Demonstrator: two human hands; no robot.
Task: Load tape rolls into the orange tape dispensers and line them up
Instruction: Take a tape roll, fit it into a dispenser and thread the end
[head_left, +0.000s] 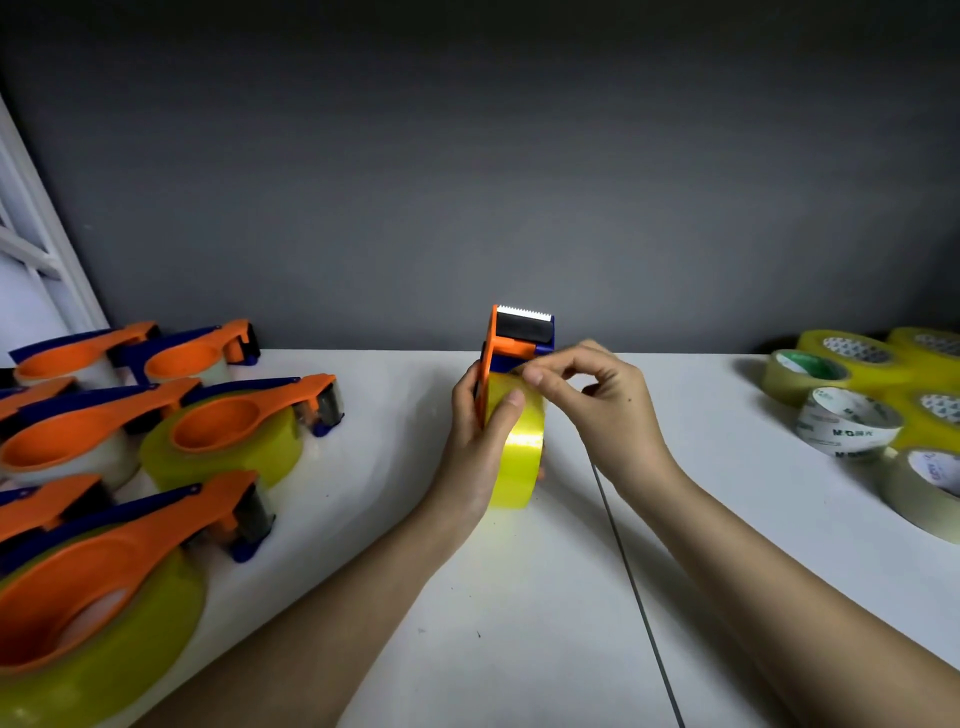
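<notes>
Bench: loaded dispensers grouped at left; loose tape rolls grouped at right; one dispenser with roll upright at centre, between both hands, before the wall.

You face a dark grey wall, dim toward its upper corners and lighter near the middle. Below it lies a white table with a thin dark seam running toward you. A white window frame slants at your left.
</notes>
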